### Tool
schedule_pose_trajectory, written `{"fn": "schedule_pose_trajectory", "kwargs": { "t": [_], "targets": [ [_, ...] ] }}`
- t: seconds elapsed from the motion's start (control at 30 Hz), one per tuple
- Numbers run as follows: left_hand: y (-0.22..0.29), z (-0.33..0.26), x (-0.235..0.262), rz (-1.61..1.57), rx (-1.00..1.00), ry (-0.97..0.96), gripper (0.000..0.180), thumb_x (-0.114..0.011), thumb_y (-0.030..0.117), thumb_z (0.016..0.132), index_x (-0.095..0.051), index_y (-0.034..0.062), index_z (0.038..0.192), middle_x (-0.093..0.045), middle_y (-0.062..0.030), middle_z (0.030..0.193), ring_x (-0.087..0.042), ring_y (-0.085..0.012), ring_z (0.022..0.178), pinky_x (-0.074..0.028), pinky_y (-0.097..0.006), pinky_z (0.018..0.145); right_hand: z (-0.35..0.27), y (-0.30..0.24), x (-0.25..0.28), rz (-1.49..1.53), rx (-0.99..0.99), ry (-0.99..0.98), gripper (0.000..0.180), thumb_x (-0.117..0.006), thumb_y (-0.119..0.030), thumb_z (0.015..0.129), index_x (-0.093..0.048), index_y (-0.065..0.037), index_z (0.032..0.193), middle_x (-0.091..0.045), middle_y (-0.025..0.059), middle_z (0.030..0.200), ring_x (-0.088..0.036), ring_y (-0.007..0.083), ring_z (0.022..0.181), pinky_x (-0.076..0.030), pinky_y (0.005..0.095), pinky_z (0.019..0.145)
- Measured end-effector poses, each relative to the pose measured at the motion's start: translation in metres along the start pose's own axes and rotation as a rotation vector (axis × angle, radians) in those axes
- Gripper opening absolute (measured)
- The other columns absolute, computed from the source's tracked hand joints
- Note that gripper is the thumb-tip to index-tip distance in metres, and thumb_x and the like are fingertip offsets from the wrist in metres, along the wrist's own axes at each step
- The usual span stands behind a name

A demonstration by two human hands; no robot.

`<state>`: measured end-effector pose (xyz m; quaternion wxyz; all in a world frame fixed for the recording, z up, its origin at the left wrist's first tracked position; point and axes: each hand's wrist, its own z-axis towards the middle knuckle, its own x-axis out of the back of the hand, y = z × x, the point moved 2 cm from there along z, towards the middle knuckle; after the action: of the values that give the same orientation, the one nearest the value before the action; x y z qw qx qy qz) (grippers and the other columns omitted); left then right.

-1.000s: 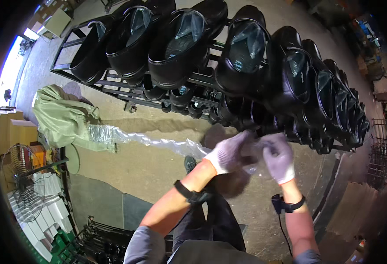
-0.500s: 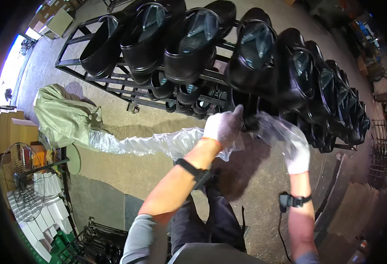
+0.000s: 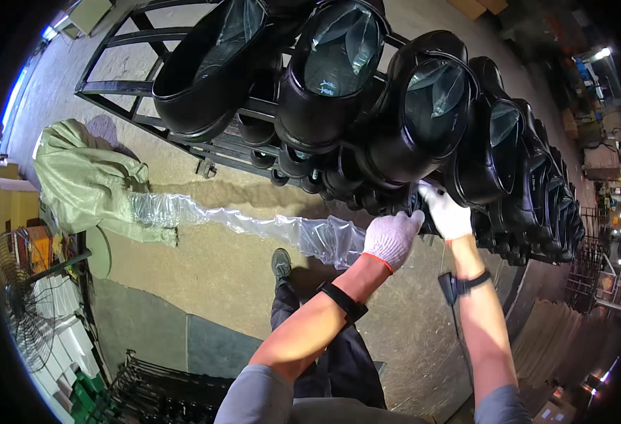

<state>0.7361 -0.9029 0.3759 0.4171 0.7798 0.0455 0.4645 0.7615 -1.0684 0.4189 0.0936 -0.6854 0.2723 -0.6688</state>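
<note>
My left hand, in a white knitted glove, is closed at the end of a long strip of clear plastic film. The strip runs left to a pale green woven sack. My right hand, also gloved, reaches close beside it, under the overhang of a black shoe on the rack's top tier. Its fingers are bent, and their tips are partly hidden among dark shoes on a lower tier. What lies between the two hands is too dark to make out.
The black metal rack bears rows of black shoes, several with clear film inside. At the left stand a wire fan and white boxes. Dark racks lie at lower left. A cable hangs from my right wrist strap.
Both hands have moved together at the rack, the left one rightward. The loose clear film that hung from my right hand no longer shows. The view has shifted right along the rack.
</note>
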Motion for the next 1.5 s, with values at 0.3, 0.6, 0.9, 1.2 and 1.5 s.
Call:
{"fn": "schedule_pose_trajectory", "kwargs": {
  "t": [0.3, 0.6, 0.9, 1.2, 1.5],
  "targets": [
    [-0.013, -0.012, 0.03, -0.319, -0.067, 0.148, 0.059, -0.076, 0.037, 0.103, -0.049, 0.009, 0.148, -0.075, -0.0252, 0.112, -0.075, -0.0503, 0.099, -0.061, -0.058, 0.082, -0.08, -0.04, 0.025, -0.004, 0.441, 0.175, 0.075, -0.082, 0.003, 0.076, -0.059, 0.001, 0.148, -0.065, 0.0277, 0.139, -0.072, 0.0464, 0.113, -0.058, 0.0527, 0.096],
    [-0.043, -0.114, 0.058, -0.24, -0.173, 0.096, 0.031, -0.081, 0.023, 0.099, -0.069, 0.0043, 0.121, -0.076, -0.02, 0.105, -0.074, -0.0455, 0.096, -0.062, -0.049, 0.081, -0.106, -0.059, 0.075, 0.095, 0.376, -0.305, 0.024, -0.079, -0.005, 0.087, -0.082, -0.002, 0.111, -0.077, 0.013, 0.096, -0.077, 0.0245, 0.085, -0.06, 0.0346, 0.08],
    [-0.1, -0.08, 0.144, -0.108, -0.077, 0.516, 0.016, -0.07, 0.019, 0.105, -0.067, 0.0116, 0.119, -0.074, -0.0192, 0.085, -0.075, -0.0454, 0.082, -0.06, -0.052, 0.073, -0.113, 0.012, 0.057, 1.335, -0.318, -0.11, 0.055, -0.071, 0.0, 0.096, -0.061, 0.008, 0.149, -0.068, 0.026, 0.151, -0.069, 0.038, 0.138, -0.056, 0.055, 0.119],
    [-0.076, -0.03, 0.092, -0.021, -0.073, 0.272, 0.016, -0.066, 0.018, 0.099, -0.065, 0.0112, 0.113, -0.077, -0.0206, 0.095, -0.077, -0.0464, 0.091, -0.06, -0.058, 0.076, 0.074, -0.069, -0.092, -0.355, 0.476, 0.324, 0.029, -0.069, -0.024, 0.104, -0.08, -0.002, 0.119, -0.081, 0.0207, 0.121, -0.072, 0.0436, 0.119, -0.054, 0.0488, 0.108],
    [-0.095, -0.04, 0.1, -0.069, -0.04, 0.29, 0.009, -0.062, 0.018, 0.102, -0.067, 0.0108, 0.107, -0.079, -0.0179, 0.098, -0.08, -0.0415, 0.088, -0.063, -0.056, 0.071, 0.101, -0.037, -0.093, -0.009, -0.045, -0.223, 0.057, -0.074, -0.044, 0.102, -0.073, -0.007, 0.146, -0.07, 0.0162, 0.155, -0.062, 0.037, 0.144, -0.043, 0.0462, 0.126]
  ]
}}
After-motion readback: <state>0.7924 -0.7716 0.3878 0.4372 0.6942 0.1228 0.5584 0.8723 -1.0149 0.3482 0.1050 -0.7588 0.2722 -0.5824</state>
